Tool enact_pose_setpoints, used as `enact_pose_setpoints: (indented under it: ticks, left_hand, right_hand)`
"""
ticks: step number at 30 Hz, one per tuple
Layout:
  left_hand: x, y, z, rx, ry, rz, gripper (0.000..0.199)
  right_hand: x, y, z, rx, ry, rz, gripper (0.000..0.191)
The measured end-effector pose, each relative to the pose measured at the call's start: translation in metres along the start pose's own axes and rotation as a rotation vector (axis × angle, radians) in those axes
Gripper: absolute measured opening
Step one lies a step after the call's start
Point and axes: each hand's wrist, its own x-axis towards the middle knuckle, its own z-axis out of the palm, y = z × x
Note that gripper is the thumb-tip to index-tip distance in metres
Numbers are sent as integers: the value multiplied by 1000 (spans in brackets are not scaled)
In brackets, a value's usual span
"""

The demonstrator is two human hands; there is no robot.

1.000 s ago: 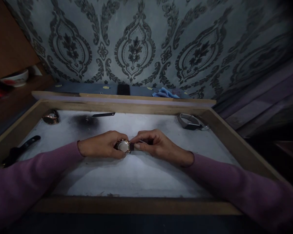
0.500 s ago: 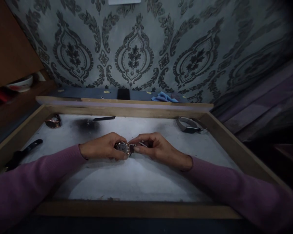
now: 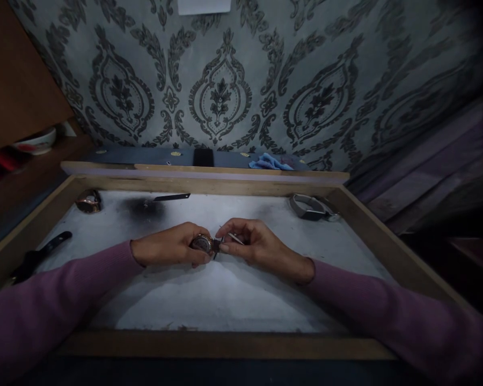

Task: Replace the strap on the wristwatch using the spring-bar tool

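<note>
A round wristwatch with a gold-toned rim is gripped along its left side by my left hand, thumb at the lower edge of the case. My right hand pinches the short dark strap just right of the case between thumb and fingertips. A slim silvery piece shows among the right fingers; I cannot tell whether it is a tool or part of the strap. Both hands are over the middle of a shallow wooden drawer with a pale bottom.
Inside the drawer lie a gold watch at back left, a black-strapped watch at left, a dark flat strip and watches at back right. Behind its rim are a blue cloth and a black rectangular object.
The right fingers have shifted slightly at the strap, and the slim silvery piece shows more clearly. The watch has tilted a little. The left hand keeps its grip.
</note>
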Motion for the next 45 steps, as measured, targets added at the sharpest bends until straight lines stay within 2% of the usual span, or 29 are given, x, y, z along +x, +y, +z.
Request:
enact_pose_setpoints:
  ticks: [7, 16, 24, 30, 33, 35, 38, 45]
  left_hand:
    - [1, 2, -1, 37, -29, -15, 23]
    - [2, 5, 2, -47, 8, -114, 16]
    - [3, 2, -1, -54, 23, -99, 13]
    - [4, 2, 0, -57, 30, -131, 12]
    - [4, 2, 0, -58, 32, -134, 13]
    - [4, 2, 0, -53, 35, -133, 13]
    - [4, 3, 0, -42, 38, -140, 14]
    - [3, 3, 0, -21, 46, -147, 13]
  right_hand:
    - [0, -6, 3, -34, 25, -40, 31]
    - [1, 0, 6, -23, -14, -110, 25]
    - [-2, -5, 8, 12, -52, -17, 30]
    - [1, -5, 0, -77, 108, -80, 17]
    - [1, -6, -3, -93, 133, -95, 16]
    - [0, -9, -4, -103, 143, -133, 19]
    - [-1, -14, -6, -115, 189, -183, 32]
    - [-2, -15, -9, -98, 127, -129, 26]
